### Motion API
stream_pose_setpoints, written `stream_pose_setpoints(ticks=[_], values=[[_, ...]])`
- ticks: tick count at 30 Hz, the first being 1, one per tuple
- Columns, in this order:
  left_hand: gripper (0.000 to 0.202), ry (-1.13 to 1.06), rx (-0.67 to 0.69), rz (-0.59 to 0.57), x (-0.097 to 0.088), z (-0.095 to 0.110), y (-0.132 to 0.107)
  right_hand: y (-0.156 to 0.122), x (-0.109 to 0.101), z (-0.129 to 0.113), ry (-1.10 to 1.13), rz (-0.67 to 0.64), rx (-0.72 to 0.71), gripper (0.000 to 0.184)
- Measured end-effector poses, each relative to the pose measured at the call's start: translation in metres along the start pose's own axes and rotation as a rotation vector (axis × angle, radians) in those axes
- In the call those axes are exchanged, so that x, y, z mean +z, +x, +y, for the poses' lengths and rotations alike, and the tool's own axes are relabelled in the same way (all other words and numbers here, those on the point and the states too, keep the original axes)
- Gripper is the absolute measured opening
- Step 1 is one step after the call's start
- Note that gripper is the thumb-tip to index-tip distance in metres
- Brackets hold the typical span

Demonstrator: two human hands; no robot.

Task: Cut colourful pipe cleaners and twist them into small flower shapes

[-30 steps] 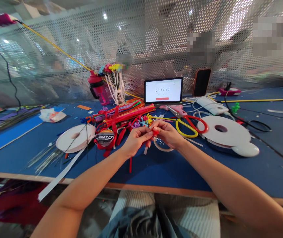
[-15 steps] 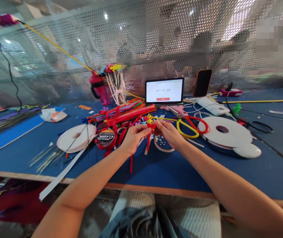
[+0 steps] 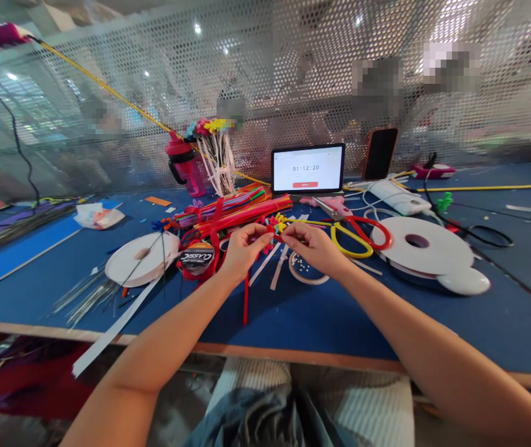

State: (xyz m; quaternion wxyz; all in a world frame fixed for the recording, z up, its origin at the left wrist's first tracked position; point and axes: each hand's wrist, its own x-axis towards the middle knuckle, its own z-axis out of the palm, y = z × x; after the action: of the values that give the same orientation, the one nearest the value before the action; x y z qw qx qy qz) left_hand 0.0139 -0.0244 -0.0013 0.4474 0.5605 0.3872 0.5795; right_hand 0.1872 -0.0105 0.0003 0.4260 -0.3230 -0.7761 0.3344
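Between my two hands is a red pipe cleaner (image 3: 277,237), bent into small loops and partly covered by my fingertips. My left hand (image 3: 245,249) pinches it from the left with thumb and forefinger. From the right, my right hand (image 3: 315,248) grips it the same way. Just below my right hand sits a round dish (image 3: 309,271) of small white beads. A straight red pipe cleaner (image 3: 246,304) lies on the table below my left hand. Beyond my fingers are small colourful pipe-cleaner pieces (image 3: 274,221) and a bundle of pipe cleaners (image 3: 246,214).
Red-handled scissors (image 3: 370,233) and a yellow-handled pair (image 3: 351,245) lie to the right, near a white ribbon spool (image 3: 437,248). Another spool (image 3: 137,264) and thin wires (image 3: 86,301) are left. A tablet (image 3: 308,169), phone (image 3: 379,154) and pink bottle (image 3: 186,164) stand behind.
The red end that hung below my fingers no longer hangs there. My right hand has shifted slightly left and down, and the white strips beneath show more.
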Motion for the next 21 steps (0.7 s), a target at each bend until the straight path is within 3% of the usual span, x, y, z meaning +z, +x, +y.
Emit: stream_pose_setpoints(ticks=[3, 9, 18, 21], values=[[0.019, 0.086, 0.009, -0.023, -0.004, -0.001, 0.003, 0.000, -0.003, -0.001, -0.119, 0.010, -0.053, 0.016], [0.020, 0.202, 0.046, -0.183, -0.010, -0.001, 0.007, 0.000, -0.007, -0.002, -0.256, 0.009, -0.105, 0.014], [0.007, 0.454, 0.407, -0.368, -0.013, 0.017, 0.006, 0.001, -0.014, 0.000, -0.327, -0.037, -0.223, 0.012], [0.006, 0.465, 0.455, -0.346, -0.013, 0.018, 0.006, 0.002, -0.018, -0.001, -0.372, -0.022, -0.272, 0.012]])
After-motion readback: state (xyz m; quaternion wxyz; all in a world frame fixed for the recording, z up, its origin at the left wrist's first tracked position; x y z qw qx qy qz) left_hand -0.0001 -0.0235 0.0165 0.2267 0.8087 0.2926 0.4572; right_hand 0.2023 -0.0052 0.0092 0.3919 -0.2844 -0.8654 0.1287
